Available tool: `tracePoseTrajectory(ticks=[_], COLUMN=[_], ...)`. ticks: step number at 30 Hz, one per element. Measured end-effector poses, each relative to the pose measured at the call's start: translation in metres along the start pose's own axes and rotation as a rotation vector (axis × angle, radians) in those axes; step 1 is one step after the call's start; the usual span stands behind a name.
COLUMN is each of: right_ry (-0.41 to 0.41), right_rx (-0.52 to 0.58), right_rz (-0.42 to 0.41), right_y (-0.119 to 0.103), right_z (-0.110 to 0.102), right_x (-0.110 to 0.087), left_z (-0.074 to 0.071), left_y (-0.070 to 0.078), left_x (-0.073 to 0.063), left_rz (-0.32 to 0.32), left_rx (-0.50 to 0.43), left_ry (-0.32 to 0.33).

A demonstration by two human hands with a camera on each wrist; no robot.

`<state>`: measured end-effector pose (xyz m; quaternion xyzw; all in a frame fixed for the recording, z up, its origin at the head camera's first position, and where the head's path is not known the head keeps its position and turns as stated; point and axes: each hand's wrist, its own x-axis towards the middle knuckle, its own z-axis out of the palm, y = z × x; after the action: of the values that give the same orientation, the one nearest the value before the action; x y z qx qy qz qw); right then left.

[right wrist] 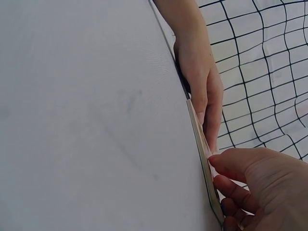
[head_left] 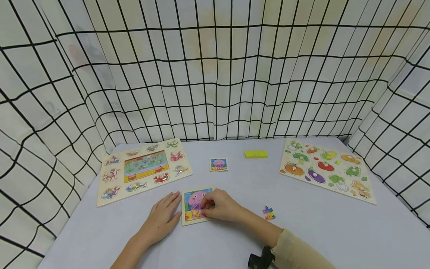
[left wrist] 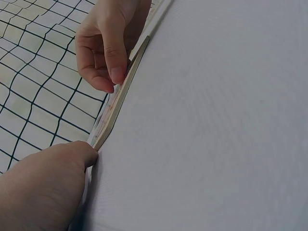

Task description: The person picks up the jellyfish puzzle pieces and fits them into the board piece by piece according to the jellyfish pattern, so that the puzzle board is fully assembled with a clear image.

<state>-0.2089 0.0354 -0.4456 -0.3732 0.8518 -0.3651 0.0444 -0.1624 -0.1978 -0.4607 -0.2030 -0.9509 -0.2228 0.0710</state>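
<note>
A small square jigsaw puzzle (head_left: 192, 216) with a pink sea creature on it lies in a pale wooden frame at the table's near middle. Flat on the cloth, my left hand (head_left: 162, 216) rests along the frame's left side, fingers straight, its thumb touching the edge. My right hand (head_left: 220, 205) bends over the puzzle's right part, thumb and finger pinching a jigsaw piece against the picture; the fingers mostly cover that piece. In the right wrist view the frame (right wrist: 202, 154) shows edge-on beside the curled right fingers. One loose jigsaw piece (head_left: 268, 213) lies to the right.
Behind the puzzle are a small picture card (head_left: 219, 164) and a yellow block (head_left: 256, 154). A sea-animal board (head_left: 115, 198) lies at the left, a vegetable board (head_left: 307, 158) at the right. Black netting (head_left: 215, 83) surrounds the table. A black device (head_left: 260, 259) is near the right sleeve.
</note>
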Motion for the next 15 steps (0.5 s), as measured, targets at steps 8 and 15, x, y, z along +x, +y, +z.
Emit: tracePoseTrajectory(ticks=[8,15], right_ry=[-0.003,-0.007], right_rx=[0.008,-0.025], right_rz=[0.018,-0.015], right_y=[-0.0006,-0.0024], right_z=[-0.0008,-0.0032], right_x=[0.0001,-0.0025], left_z=[-0.0009,-0.002], left_y=[0.0006,0.0012], left_x=[0.0009,0.0003], left_rz=[-0.002,-0.011], left_rx=[-0.002,-0.007], left_ry=[-0.001,-0.016])
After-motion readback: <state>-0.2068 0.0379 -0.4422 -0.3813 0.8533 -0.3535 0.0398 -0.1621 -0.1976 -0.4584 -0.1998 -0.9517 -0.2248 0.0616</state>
